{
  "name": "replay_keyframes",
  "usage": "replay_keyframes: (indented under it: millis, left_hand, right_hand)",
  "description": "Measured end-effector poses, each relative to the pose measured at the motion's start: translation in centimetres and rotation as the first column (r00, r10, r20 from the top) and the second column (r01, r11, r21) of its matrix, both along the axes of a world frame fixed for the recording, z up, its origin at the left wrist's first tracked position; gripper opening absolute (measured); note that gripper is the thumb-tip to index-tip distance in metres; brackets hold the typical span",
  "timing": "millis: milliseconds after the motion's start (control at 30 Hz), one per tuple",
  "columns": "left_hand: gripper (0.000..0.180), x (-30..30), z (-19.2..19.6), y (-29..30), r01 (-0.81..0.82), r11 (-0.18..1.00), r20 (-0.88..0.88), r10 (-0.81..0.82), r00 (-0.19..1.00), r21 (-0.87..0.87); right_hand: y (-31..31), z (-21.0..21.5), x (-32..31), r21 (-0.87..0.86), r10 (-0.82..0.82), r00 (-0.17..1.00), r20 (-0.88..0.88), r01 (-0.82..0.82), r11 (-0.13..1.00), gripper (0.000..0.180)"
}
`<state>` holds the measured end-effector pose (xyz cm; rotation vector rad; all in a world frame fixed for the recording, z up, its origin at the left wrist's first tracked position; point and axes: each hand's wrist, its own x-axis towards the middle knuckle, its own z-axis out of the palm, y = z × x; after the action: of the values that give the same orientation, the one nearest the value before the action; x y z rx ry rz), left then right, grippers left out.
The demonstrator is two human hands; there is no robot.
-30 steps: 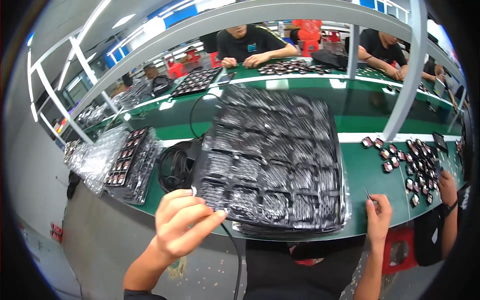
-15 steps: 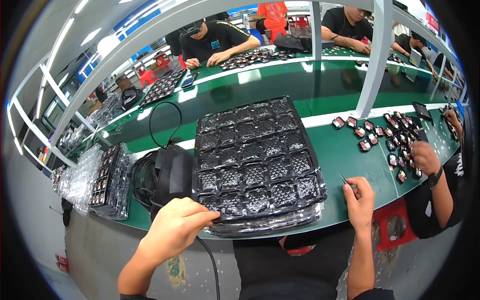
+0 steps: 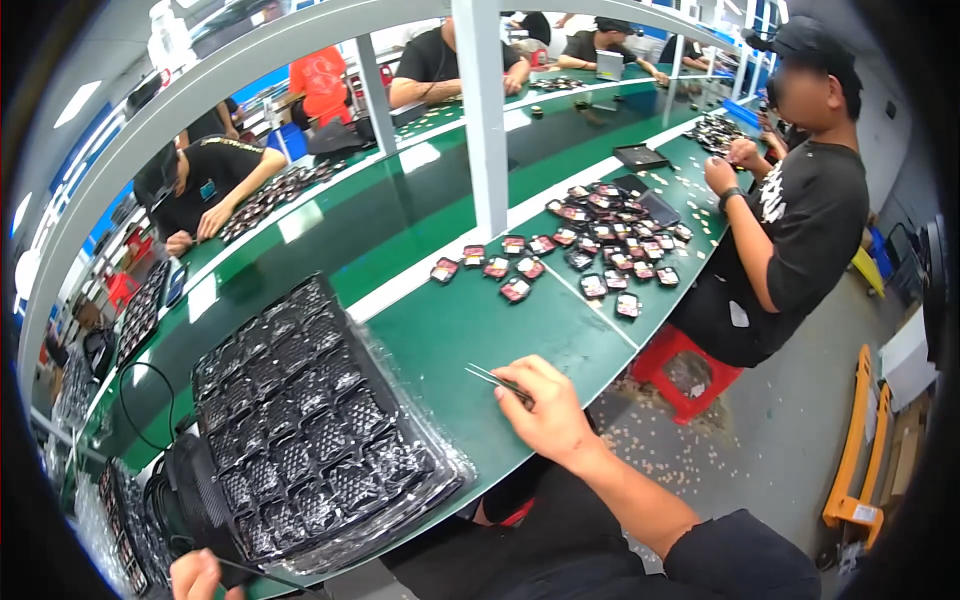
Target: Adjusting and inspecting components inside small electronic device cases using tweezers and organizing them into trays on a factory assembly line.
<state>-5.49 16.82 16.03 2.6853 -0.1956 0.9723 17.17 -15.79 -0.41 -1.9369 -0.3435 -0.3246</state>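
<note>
My right hand [image 3: 548,412] is closed round a pair of metal tweezers [image 3: 482,374], whose tips point up and left over the green tabletop [image 3: 415,325]. Left of it lies a stack of black plastic trays [image 3: 300,410] with moulded square pockets; the pockets of the top tray look bare. At the lower left edge, my left hand [image 3: 198,576] shows only in part, near the trays' near corner and a black cable. Its fingers look bent, but the picture's edge cuts them off and any hold is hidden.
Several small black square cases [image 3: 605,235] lie beyond my right hand. A black mesh-sided object [image 3: 195,490] sits left of the trays. A grey post [image 3: 483,120] rises behind the table. At right a person [image 3: 800,210] works by a red stool [image 3: 685,375].
The view has swung to the right, so the trays now appear farther left and tilted. My left hand has come off the tray's front corner; my right still holds the tweezers.
</note>
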Motion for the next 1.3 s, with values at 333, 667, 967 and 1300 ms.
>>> replay_keyframes:
  millis: [333, 667, 967, 1300]
  left_hand:
    - [0.016, -8.2, -12.6, -1.5, -0.052, 0.614, 0.4, 0.574, 0.715, -0.788]
    - [0.013, -7.4, -24.9, -16.0, -0.453, -0.111, -0.42, -0.23, 0.878, -0.885]
    - [0.013, 0.5, -24.8, -20.3, -0.183, 0.309, -0.343, -0.614, 0.711, -0.933]
    - [0.012, 1.1, -27.0, -23.9, -0.129, 0.457, -0.45, -0.718, 0.531, -0.88]
  right_hand:
    - [-0.6, 0.6, -0.6, -0.394, -0.119, 0.978, 0.174, 0.18, 0.901, 0.046]
    - [-2.7, 12.8, -19.3, 0.433, 0.761, 0.483, 0.433, -0.852, 0.294, 0.066]
    - [-0.6, 17.7, -22.8, 0.702, 0.682, 0.616, 0.394, -0.681, 0.209, 0.056]
    - [-2.3, 13.3, -24.1, 0.759, 0.23, 0.856, 0.464, -0.517, 0.395, 0.048]
